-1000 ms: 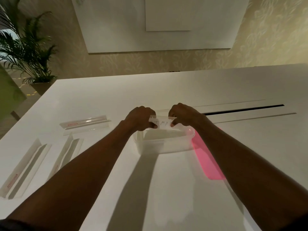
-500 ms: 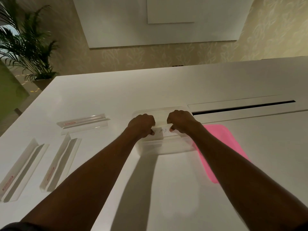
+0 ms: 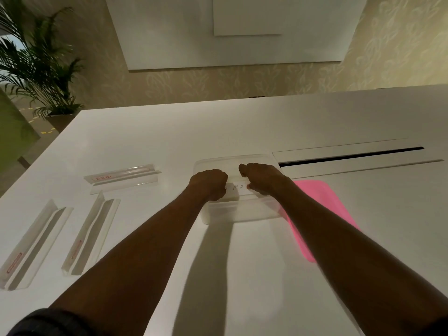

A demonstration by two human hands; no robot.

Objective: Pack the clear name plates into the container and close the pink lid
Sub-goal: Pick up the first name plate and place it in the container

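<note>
A clear plastic container (image 3: 242,213) stands on the white table (image 3: 242,122) in front of me. My left hand (image 3: 209,184) and my right hand (image 3: 260,179) are both closed on the ends of one clear name plate (image 3: 236,189) with handwritten letters, held low inside the container's opening. The pink lid (image 3: 315,204) lies flat on the table just right of the container, partly under my right forearm. Three more clear name plates lie to the left: one (image 3: 121,177) near the container, one (image 3: 91,235) nearer me, one (image 3: 31,246) at the far left.
A long dark cable slot (image 3: 349,156) with its flap runs across the table behind and right of the container. A potted palm (image 3: 36,69) stands on the floor beyond the table's left corner. A whiteboard (image 3: 230,30) hangs on the patterned wall.
Both hands have lowered the lettered name plate from above the container's rim down into the container. The camera view has tilted slightly.
</note>
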